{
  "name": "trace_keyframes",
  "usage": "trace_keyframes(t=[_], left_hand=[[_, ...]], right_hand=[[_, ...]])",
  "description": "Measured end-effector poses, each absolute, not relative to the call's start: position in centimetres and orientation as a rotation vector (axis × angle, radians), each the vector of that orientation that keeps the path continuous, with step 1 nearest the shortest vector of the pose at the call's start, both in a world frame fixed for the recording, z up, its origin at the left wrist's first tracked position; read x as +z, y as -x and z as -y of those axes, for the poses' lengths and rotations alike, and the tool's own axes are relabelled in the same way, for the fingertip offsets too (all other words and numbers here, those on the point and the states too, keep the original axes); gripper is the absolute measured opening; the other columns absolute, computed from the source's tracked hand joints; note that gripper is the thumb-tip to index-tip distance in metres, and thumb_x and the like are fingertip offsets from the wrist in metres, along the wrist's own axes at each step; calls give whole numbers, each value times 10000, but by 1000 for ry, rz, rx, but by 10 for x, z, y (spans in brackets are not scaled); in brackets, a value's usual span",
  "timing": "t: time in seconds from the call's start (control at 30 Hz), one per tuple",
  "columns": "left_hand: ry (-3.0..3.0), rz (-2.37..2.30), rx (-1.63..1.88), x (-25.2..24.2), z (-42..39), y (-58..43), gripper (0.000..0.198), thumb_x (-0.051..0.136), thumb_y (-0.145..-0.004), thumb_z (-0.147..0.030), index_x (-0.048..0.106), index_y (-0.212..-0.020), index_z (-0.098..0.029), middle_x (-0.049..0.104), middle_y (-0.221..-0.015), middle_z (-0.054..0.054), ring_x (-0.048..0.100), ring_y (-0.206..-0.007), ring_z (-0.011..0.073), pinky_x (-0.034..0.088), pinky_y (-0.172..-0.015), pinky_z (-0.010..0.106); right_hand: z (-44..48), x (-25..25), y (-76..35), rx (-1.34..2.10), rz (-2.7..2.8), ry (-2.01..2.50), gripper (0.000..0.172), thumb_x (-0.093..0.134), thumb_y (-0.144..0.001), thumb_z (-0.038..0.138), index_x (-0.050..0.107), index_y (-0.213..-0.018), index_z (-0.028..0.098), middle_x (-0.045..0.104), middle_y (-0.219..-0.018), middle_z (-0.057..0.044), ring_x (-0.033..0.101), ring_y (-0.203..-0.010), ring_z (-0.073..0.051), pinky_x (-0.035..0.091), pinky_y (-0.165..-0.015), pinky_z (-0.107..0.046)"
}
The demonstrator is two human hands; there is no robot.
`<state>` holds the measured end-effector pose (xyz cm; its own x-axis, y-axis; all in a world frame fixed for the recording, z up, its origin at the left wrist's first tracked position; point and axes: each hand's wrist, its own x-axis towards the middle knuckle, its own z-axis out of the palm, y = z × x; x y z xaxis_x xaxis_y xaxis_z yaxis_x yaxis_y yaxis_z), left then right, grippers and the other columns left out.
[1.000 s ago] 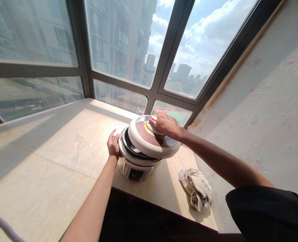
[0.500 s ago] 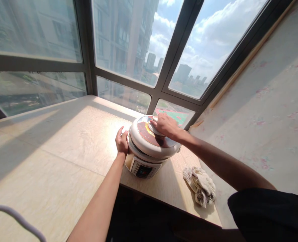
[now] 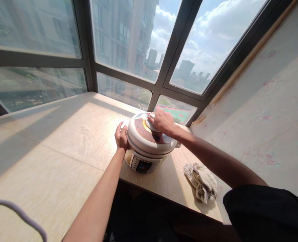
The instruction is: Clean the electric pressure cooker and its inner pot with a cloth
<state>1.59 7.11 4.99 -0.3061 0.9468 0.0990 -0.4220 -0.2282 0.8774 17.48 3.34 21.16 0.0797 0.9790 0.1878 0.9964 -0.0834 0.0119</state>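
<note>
A white electric cooker (image 3: pixel 143 161) with a control panel on its front stands on a pale wooden counter (image 3: pixel 63 134) by the window. Its round white lid (image 3: pixel 143 136), brown-centred, sits flat on the pot. My right hand (image 3: pixel 161 122) is closed around the lid's knob. My left hand (image 3: pixel 121 136) presses against the cooker's left side, fingers curved on its wall.
A crumpled cream cloth (image 3: pixel 201 181) lies on the counter to the cooker's right. A grey cable (image 3: pixel 17 213) curves at the bottom left. Window panes run along the back, and a pale wall (image 3: pixel 264 101) closes the right side. The counter's front edge has a dark gap below.
The lid was tilted and raised over the open pot a second ago; it has come down and now sits level on the cooker. My left hand stayed on the side.
</note>
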Motion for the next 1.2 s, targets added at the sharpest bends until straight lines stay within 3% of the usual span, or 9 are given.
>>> trace_keyframes(t=[0.27,0.5,1.2], left_hand=[[-760,-900,1737,47,-74,-17,775,752,-687,-505,625,-1317,-73,560,-704,-19,417,-583,99,333,-550,244],[-763,-871,1750,47,-74,-17,695,764,-693,-476,645,-1265,-100,481,-623,-52,383,-537,95,301,-509,240],[-672,-834,1746,49,-75,-16,626,767,-661,-409,672,-1208,-119,461,-632,-44,356,-520,89,248,-476,219]], right_hand=[[-35,208,-170,-182,2069,2240,557,470,-1024,544,566,-1304,72,598,-1341,-269,643,-1173,-364,503,-944,-419],[-43,218,-178,-71,2175,2219,548,493,-993,547,579,-1286,91,653,-1301,-240,649,-1164,-368,520,-909,-412],[-40,210,-199,-375,2487,1890,450,462,-1040,510,596,-1212,116,644,-1233,-207,653,-1093,-342,502,-876,-391]])
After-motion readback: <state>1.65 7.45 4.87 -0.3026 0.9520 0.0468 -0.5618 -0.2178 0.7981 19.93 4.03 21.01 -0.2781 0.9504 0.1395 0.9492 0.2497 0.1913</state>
